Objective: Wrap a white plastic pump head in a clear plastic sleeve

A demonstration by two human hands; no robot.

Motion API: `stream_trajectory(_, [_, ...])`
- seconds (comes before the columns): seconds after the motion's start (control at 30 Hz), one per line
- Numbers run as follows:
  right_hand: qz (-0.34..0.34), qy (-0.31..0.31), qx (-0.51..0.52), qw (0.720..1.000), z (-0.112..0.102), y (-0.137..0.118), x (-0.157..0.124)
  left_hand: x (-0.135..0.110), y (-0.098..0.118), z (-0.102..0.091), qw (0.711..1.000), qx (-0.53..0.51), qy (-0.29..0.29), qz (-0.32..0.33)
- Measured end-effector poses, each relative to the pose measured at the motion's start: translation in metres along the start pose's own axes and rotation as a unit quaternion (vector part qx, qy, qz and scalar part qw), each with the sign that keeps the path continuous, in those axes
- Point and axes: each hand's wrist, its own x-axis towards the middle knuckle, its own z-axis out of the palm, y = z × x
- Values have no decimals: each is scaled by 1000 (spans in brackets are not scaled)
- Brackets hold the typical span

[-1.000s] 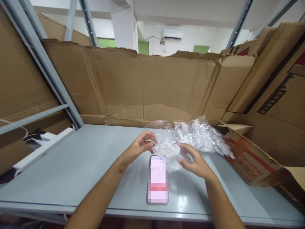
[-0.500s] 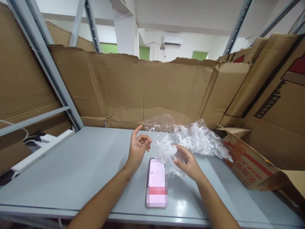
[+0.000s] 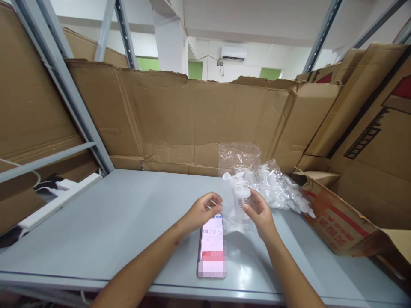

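Note:
My right hand (image 3: 261, 214) grips a clear plastic bag (image 3: 239, 160) that holds white pump dispenser parts (image 3: 239, 188), and lifts it upright off the grey table (image 3: 112, 222). My left hand (image 3: 204, 210) hovers just left of the bag with its fingers curled, above the top end of a phone (image 3: 212, 248) lying flat with a timer on its screen. I cannot tell whether the left fingers pinch anything. A second clear bag (image 3: 282, 190) full of white pump parts lies on the table behind and to the right.
Cardboard sheets (image 3: 192, 115) wall the back and right of the table. An open printed carton (image 3: 340, 222) lies at the right. Grey metal shelf posts (image 3: 64, 90) stand at the left, with a white power strip (image 3: 54, 201) and cables below them.
My right hand has raised the bag of pump parts upright and shifted it rightward. My left hand dropped from a raised open pose to a curled one over the phone's top end.

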Motion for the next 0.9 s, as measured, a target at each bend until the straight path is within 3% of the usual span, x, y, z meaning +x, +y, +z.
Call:
stream_trajectory(0.1, [-14,-3,-14,1000,-2,0,0,-2,-5,6,999,23,-26,-10])
stream_trajectory(0.27, [-59,-52,-79,994,-6,-1,-3,-2,-8,7,998,58,-20,34])
stream_trajectory(0.5, [-146,-46,-229,961,-4,-3,-8,-2,-2,-4,990,-82,34,110])
stream_trajectory(0.73, [-175,-40,-241,954,1,-5,-8,-4,3,-8,986,-54,50,149])
stream_trajectory(0.9, [-181,-62,-238,952,2,-7,-7,-4,8,-8,989,-9,67,128])
